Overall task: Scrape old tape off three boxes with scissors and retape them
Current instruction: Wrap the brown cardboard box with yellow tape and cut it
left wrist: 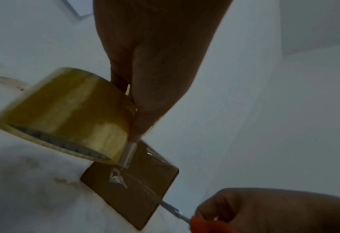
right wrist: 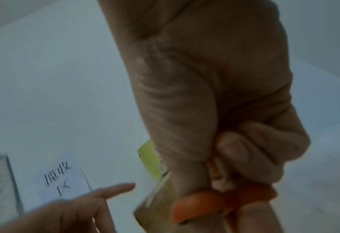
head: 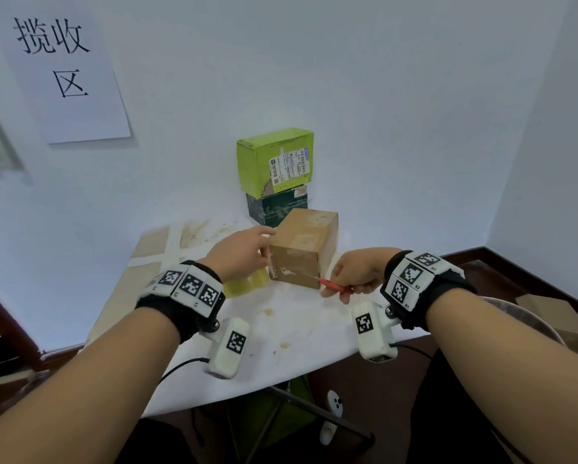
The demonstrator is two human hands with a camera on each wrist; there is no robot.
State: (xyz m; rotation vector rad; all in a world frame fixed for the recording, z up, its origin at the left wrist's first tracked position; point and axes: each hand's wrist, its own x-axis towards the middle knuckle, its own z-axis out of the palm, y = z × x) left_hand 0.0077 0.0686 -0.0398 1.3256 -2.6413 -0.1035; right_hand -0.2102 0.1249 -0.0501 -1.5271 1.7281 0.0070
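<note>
Tape roll (head: 245,284) left of front box (head: 302,251)

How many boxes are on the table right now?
3: the brown box nearest the hands, the dark green box behind it, and the lime green box stacked on that. Others may be hidden.

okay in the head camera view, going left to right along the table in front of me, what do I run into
Left hand → roll of tape → brown box → scissors → right hand.
</note>
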